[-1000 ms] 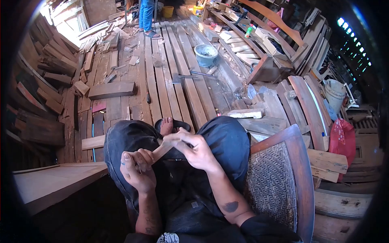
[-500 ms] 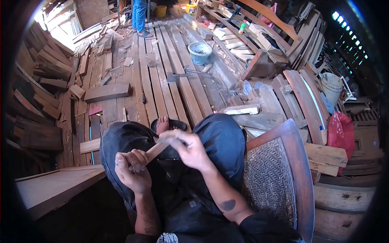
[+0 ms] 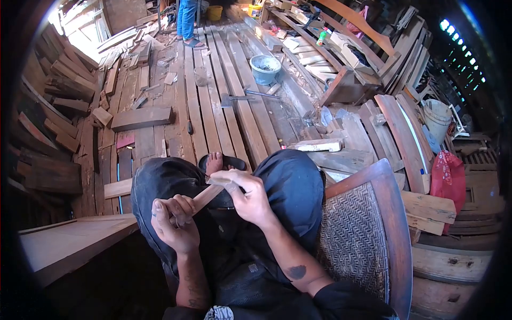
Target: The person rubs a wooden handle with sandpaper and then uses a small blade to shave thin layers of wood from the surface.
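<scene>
My left hand (image 3: 176, 220) is closed around the near end of a slim wooden strip (image 3: 207, 197), held at a slant above my lap. At the strip's far end, my right hand (image 3: 248, 194) pinches a small tan sheet (image 3: 222, 181) that looks like sandpaper against the wood. My right fingers partly cover both the sheet and the strip's tip. Below the hands are my dark trousers (image 3: 290, 184) and a sandalled foot (image 3: 215, 161).
A woven-panel wooden chair part (image 3: 354, 240) stands close on my right, and a wooden panel (image 3: 80, 242) on my left. On the plank floor lie a hatchet-like tool (image 3: 234, 100), a wood block (image 3: 141, 118) and a blue bucket (image 3: 264, 72). Another person's legs (image 3: 186, 21) stand farther back.
My right hand, blurred before, is now sharper and has shifted slightly at the strip's far end. The tan sheet shows more clearly. My left hand keeps its grip.
</scene>
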`<state>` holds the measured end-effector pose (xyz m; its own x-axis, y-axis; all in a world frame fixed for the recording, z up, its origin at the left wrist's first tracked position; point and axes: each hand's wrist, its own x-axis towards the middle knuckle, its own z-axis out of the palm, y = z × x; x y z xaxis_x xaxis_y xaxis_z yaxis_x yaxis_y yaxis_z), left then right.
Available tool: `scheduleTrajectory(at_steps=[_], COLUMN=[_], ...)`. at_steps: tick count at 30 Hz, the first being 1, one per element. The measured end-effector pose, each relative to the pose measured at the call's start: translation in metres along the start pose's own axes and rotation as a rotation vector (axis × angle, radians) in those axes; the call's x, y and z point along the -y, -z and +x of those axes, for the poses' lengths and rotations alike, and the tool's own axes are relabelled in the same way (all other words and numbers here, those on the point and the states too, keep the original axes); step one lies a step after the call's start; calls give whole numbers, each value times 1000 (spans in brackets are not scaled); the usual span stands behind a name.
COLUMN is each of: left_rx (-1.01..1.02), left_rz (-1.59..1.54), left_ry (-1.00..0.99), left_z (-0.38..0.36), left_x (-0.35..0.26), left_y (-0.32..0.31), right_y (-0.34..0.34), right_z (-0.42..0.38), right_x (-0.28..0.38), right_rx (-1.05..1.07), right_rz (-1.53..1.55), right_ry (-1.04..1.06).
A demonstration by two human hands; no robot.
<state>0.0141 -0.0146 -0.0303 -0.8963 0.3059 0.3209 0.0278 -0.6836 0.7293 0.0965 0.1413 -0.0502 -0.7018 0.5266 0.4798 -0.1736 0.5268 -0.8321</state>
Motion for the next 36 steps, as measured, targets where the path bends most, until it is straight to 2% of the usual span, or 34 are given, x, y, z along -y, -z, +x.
scheduleTrajectory(at_steps=[2, 3, 6, 8, 11, 12, 15, 18, 19, 23, 26, 27, 30, 34, 35, 36], left_rx=[19, 11, -1, 7, -18, -14, 4, 10, 3, -6, -12, -3, 8, 35, 56, 74], left_rz=[-2, 4, 7, 3, -5, -3, -7, -10, -20, -30, -64, -58, -56, -30, -20, -24], left_ry=[-12, -9, -3, 13, 17, 15, 11, 11, -7, -13, -8, -15, -34, -45, -71, -65], left_z=[0, 1, 3, 0, 0, 0, 3, -1, 0, 2, -1, 0, 5, -1, 0, 0], left_x=[0, 0, -1, -3, -1, -3, -2, -2, 0, -2, -1, 0, 1, 2, 3, 2], left_y=[-1, -2, -3, 1, -3, -3, -3, 1, 1, 1, 2, 2, 3, 4, 2, 1], right_y=[5, 1, -7, -5, -2, -7, -2, 1, 4, -1, 3, 5, 3, 5, 3, 4], right_z=[5, 3, -2, -1, 5, 8, -1, -1, -1, -3, 2, 5, 3, 3, 2, 2], right_x=[1, -9, 6, 23, 3, -2, 11, 5, 5, 12, 3, 3, 13, 5, -1, 3], right_rx=[-22, -69, 67, 147, 17, -65, 148, 116, 81, 196, 175, 140, 216, 135, 96, 142], right_rz=[-78, -50, 95, -77, -240, -132, 21, 96, -9, 51, 79, -5, 112, 67, -40, -7], right_ry=[-45, -144, -49, 103, 4, -74, 55, 3, -123, 108, -64, -163, 0, -106, -224, -150])
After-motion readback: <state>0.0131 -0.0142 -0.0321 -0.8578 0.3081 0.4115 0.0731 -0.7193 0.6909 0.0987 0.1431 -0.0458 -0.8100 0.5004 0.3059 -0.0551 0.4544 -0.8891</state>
